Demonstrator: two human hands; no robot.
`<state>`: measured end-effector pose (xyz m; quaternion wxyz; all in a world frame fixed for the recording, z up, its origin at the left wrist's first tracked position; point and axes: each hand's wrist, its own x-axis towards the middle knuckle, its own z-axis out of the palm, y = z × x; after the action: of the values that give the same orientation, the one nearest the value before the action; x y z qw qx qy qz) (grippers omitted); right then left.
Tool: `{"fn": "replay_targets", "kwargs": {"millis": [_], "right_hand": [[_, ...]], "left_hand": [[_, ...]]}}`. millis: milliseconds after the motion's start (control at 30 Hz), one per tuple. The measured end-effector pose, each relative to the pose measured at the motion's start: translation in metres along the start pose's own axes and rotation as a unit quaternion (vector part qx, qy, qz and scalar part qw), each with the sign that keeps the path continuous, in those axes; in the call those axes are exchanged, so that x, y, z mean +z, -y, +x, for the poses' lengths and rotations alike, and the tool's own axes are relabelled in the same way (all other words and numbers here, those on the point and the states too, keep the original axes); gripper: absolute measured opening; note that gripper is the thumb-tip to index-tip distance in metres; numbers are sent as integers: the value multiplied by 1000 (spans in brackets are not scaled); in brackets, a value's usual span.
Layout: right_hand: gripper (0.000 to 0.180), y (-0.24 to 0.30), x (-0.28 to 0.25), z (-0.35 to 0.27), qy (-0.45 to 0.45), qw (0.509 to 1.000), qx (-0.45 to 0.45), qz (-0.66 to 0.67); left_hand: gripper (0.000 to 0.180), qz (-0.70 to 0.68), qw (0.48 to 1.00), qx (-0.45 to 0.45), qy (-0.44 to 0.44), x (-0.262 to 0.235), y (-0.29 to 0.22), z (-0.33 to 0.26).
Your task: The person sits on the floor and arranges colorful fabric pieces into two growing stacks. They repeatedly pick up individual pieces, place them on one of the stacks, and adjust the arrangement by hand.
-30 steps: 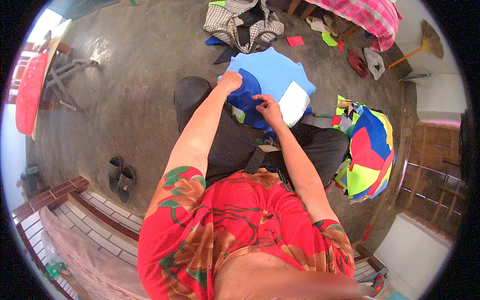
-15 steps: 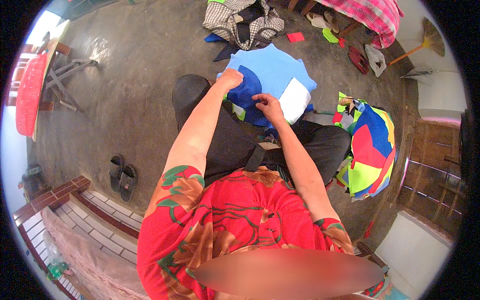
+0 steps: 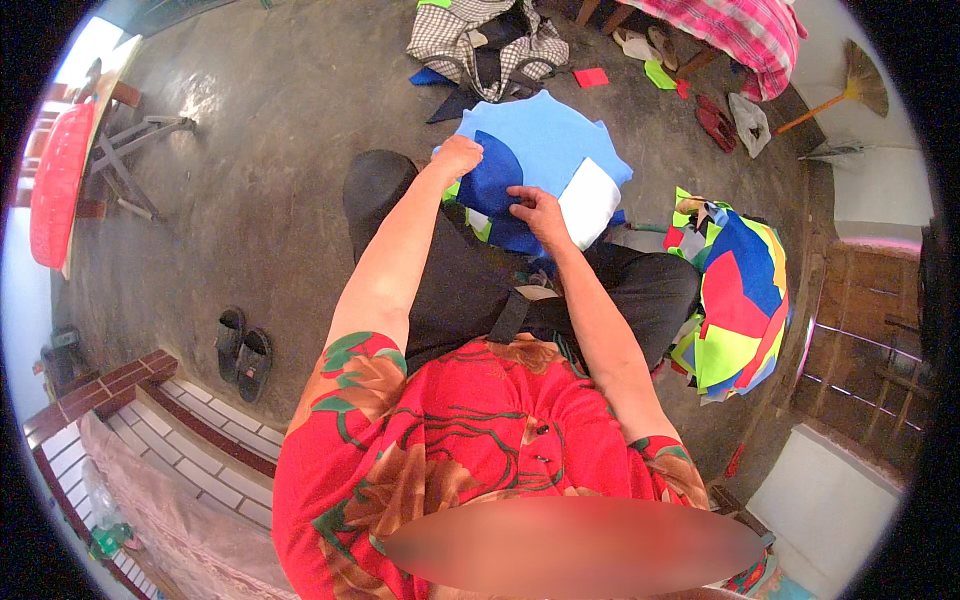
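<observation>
Even tension, no creases

From my remote seat I see the dark blue piece (image 3: 490, 170) lying on the light blue cloth (image 3: 548, 128), left of the white piece (image 3: 591, 203). The left hand (image 3: 459, 159) is curled at its left edge; whether it pinches fabric, I can't tell. The right hand (image 3: 538, 213) has bent fingers at its right side, grip unclear to me. I'd smooth it flat and tension it gently, without dragging the cloth beneath
</observation>
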<state>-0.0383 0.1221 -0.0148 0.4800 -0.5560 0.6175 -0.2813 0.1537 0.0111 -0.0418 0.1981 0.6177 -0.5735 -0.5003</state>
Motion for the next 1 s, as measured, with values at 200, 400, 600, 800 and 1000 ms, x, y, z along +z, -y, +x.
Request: {"fn": "replay_targets", "kwargs": {"millis": [200,400,600,800,1000], "right_hand": [[33,4,5,3,-24,1000,-9,-7],[28,11,6,3,-50,998,-43,23],[22,59,-5,-13,16,991,-35,125],[25,31,2,5,17,998,-57,-2],[26,5,-1,0,-23,987,-112,-110]], "left_hand": [[26,5,999,24,44,-17,-3,-13],[31,-88,995,8,45,-36,-29,-46],[33,-55,990,111,66,-62,-30,-69],[33,237,970,45,18,-44,-6,-51],[36,397,918,-14,17,-27,-46,-63]]}}
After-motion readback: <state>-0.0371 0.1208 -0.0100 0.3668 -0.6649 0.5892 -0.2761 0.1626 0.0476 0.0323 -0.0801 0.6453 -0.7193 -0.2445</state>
